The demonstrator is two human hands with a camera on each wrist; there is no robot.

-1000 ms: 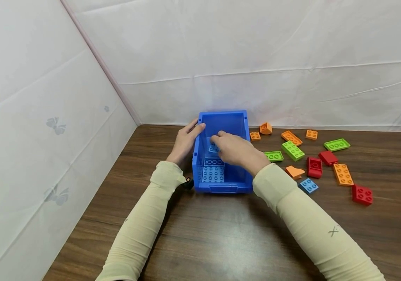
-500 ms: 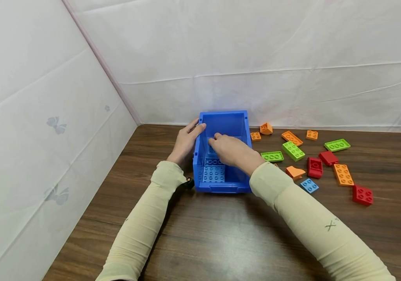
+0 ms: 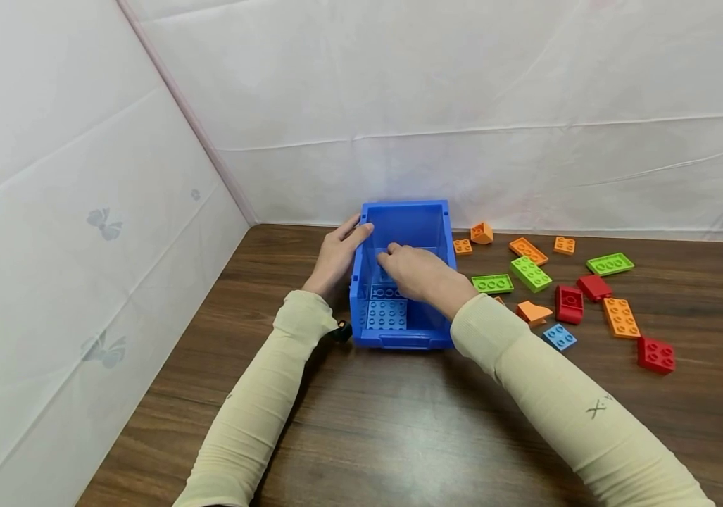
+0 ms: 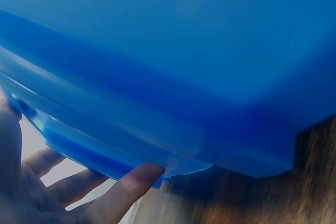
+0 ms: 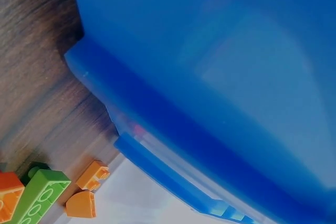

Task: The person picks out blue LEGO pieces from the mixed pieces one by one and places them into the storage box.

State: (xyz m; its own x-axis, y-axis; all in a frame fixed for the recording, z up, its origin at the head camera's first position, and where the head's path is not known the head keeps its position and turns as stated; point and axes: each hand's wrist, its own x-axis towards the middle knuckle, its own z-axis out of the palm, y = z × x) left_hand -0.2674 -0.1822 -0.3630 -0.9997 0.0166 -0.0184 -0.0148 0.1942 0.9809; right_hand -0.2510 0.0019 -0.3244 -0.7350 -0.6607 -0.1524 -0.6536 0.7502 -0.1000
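A blue plastic bin point(image 3: 405, 224) stands on the table. My left hand point(image 3: 334, 260) grips its left wall, with the thumb over the rim; in the left wrist view the left hand point(image 4: 68, 192) has its fingers spread behind the rim. My right hand point(image 3: 424, 276) reaches inside the bin, its fingers curled down over a blue toy brick point(image 3: 386, 277) near the left wall. That brick is mostly hidden by the hand. In front of it, blue studded bricks point(image 3: 387, 315) lie in a row along the bin's left side. In the right wrist view the bin's wall point(image 5: 157, 114) hides the hand.
Right of the bin several loose bricks lie scattered on the brown table point(image 3: 399, 422): green point(image 3: 530, 273), orange point(image 3: 621, 317), red point(image 3: 655, 355) and one blue brick point(image 3: 559, 336). A white sheet point(image 3: 494, 127) hangs behind. A small black object point(image 3: 341, 331) sits by my left wrist.
My right hand has lowered a little inside the bin over the blue brick, covering more of it, then stayed nearly still. My left hand keeps its grip on the wall.
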